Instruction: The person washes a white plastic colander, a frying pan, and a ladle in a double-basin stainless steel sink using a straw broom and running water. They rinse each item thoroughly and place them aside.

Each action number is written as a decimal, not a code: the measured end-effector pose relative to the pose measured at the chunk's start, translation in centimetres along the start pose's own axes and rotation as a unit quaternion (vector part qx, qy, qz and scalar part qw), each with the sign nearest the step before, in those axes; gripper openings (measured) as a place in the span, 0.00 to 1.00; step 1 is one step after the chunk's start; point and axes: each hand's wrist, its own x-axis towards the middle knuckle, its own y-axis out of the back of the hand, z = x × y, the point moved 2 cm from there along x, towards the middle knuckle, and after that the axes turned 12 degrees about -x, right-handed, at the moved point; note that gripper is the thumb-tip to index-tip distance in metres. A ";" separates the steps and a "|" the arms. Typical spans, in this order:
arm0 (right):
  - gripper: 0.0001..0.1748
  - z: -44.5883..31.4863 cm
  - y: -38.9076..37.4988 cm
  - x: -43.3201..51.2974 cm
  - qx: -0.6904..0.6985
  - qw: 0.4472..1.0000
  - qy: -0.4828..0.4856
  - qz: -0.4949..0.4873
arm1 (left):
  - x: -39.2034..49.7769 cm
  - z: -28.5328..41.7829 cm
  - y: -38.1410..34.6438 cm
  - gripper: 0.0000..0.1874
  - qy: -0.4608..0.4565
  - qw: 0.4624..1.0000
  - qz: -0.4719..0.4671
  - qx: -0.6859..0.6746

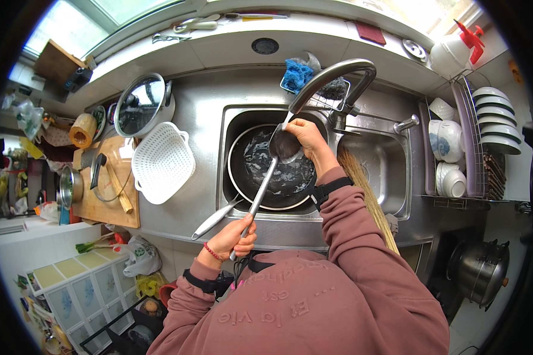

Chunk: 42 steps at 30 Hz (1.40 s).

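My left hand (235, 238) is closed around the metal handle of a ladle (264, 186). The ladle's dark bowl lies under the stream from the curved faucet (333, 75). My right hand (305, 137) is at the bowl's rim, thumb and fingers pinched together there; whether they hold anything small I cannot tell. Below both hands, a dark frying pan (273, 202) with water in it sits in the left basin of the steel sink (222, 146). Its silvery handle (215, 219) sticks out over the front edge, near my left hand.
A white plastic colander (163, 162) and a lidded pot (140, 104) stand left, beside a wooden cutting board (129, 177). Behind the pan, a wire rack holds a blue cloth (298, 76). A straw whisk (364, 191) leans across the right basin. Bowls (446, 140) fill a dish rack.
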 end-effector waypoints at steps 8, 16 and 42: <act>0.15 -0.9 -0.8 -1.5 -0.051 0.997 0.028 -0.044 | 0.5 0.0 0.2 0.23 0.038 0.993 -0.057 -0.100; 0.09 0.0 0.2 -0.7 -0.019 0.999 -0.032 0.002 | 0.7 -0.5 0.1 0.23 0.032 0.997 -0.038 -0.062; 0.06 -3.6 -0.1 0.5 -0.308 0.943 0.086 -0.092 | 0.0 0.0 0.3 0.23 0.056 0.986 -0.093 -0.129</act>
